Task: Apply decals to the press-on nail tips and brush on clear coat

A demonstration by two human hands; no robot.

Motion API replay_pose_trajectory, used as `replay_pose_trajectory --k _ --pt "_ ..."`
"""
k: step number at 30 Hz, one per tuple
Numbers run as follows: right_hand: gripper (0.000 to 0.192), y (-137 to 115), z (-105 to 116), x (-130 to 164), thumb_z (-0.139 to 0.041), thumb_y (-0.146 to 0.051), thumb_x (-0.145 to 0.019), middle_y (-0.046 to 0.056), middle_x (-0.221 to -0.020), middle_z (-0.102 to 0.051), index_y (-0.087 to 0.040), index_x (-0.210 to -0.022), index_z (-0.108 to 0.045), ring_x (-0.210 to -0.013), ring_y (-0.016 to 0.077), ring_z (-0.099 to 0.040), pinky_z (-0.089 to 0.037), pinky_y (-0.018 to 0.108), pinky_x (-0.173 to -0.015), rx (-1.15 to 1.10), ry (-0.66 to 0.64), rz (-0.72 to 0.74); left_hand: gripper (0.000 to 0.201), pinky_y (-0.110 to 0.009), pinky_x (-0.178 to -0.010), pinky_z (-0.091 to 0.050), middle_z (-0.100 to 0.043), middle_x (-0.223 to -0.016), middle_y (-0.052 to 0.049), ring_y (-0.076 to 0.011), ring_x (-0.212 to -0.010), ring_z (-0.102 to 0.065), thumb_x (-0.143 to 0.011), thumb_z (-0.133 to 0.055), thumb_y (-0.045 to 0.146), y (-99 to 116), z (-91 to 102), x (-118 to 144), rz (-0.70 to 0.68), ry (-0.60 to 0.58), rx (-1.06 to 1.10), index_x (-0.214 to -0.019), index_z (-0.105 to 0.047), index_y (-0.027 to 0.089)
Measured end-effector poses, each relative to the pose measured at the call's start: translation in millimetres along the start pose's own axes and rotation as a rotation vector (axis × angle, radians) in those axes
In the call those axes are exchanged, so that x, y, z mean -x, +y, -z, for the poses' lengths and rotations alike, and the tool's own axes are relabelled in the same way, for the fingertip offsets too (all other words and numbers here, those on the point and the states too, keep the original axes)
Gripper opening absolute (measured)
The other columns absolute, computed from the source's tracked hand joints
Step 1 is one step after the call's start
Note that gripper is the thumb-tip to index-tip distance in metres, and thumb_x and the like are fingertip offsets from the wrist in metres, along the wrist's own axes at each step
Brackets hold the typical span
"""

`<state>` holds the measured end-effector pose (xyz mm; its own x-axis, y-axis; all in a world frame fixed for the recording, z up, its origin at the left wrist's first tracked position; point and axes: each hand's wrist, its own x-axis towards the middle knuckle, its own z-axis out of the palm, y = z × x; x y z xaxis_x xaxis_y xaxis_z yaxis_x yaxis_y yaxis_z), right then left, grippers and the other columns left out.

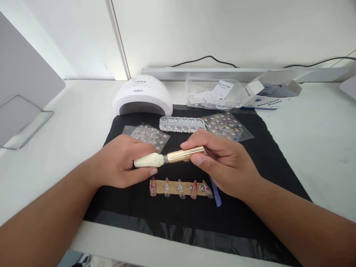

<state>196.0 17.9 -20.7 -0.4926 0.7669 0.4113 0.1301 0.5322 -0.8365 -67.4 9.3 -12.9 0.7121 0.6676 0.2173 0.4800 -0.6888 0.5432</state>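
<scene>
A black mat covers the middle of the white table, and both forearms reach in over it from the near edge. At the mat's far edge stands a white nail lamp marked "SUNone", with an open box and a clear tub holding a packet reading "Alcohol Pad" (other print is too small to read). The left hand curls its fingers shut around the cream bottle, held sideways above a strip of nail tips. The right hand pinches the bottle's gold cap.
</scene>
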Motion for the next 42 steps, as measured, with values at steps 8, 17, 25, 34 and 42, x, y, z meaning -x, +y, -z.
replay_pose_trajectory --k 8,17,25,34,42 --pt "0.013 -3.1 -1.5 -2.1 -0.066 -0.021 -0.090 0.002 -0.082 -0.070 -0.026 -0.100 -0.074 -0.073 0.0164 -0.065 -0.049 0.032 -0.065 0.055 -0.008 0.020 0.020 -0.027 -0.051 -0.031 -0.051 -0.059 0.005 -0.0107 -0.051 -0.041 -0.092 -0.059 0.029 -0.3 1.9 1.0 0.001 0.012 -0.010 -0.076 -0.058 0.017" --pt "0.015 -3.6 1.7 0.5 -0.070 -0.039 -0.090 0.002 -0.077 -0.070 -0.027 -0.096 -0.077 -0.070 0.0176 -0.065 -0.051 0.033 -0.063 -0.104 0.064 -0.126 0.018 -0.027 -0.051 -0.031 -0.051 -0.058 0.005 -0.0111 -0.052 -0.042 -0.092 -0.059 0.029 -1.6 2.9 0.9 -0.030 0.036 -0.009 -0.078 -0.059 0.017" --pt "0.023 -2.8 7.6 -3.0 -0.084 -0.048 -0.076 -0.002 -0.069 -0.070 -0.028 -0.086 -0.080 -0.060 0.0126 -0.063 -0.054 0.030 -0.063 -0.424 0.219 -0.268 0.018 -0.027 -0.053 -0.029 -0.044 -0.060 0.005 -0.0111 -0.054 -0.038 -0.093 -0.059 0.025 -8.7 5.7 0.7 -0.069 0.062 0.029 -0.077 -0.055 0.018" --pt "0.026 1.6 8.3 1.5 -0.076 -0.050 -0.084 0.002 -0.074 -0.068 -0.024 -0.086 -0.076 -0.059 0.0125 -0.061 -0.053 0.028 -0.056 -0.365 0.084 -0.257 0.014 -0.026 -0.052 -0.031 -0.050 -0.062 0.004 -0.0114 -0.055 -0.043 -0.093 -0.060 0.027 -10.8 6.6 0.4 -0.019 0.075 0.035 -0.082 -0.059 0.018" --pt "0.025 1.5 4.7 6.0 -0.060 -0.044 -0.097 0.002 -0.080 -0.066 -0.020 -0.094 -0.068 -0.052 0.0104 -0.063 -0.052 0.023 -0.045 -0.232 -0.188 -0.186 0.018 -0.025 -0.051 -0.030 -0.044 -0.060 0.005 -0.0101 -0.054 -0.039 -0.092 -0.061 0.026 -11.5 5.9 -0.6 -0.025 0.068 0.022 -0.077 -0.056 0.018"
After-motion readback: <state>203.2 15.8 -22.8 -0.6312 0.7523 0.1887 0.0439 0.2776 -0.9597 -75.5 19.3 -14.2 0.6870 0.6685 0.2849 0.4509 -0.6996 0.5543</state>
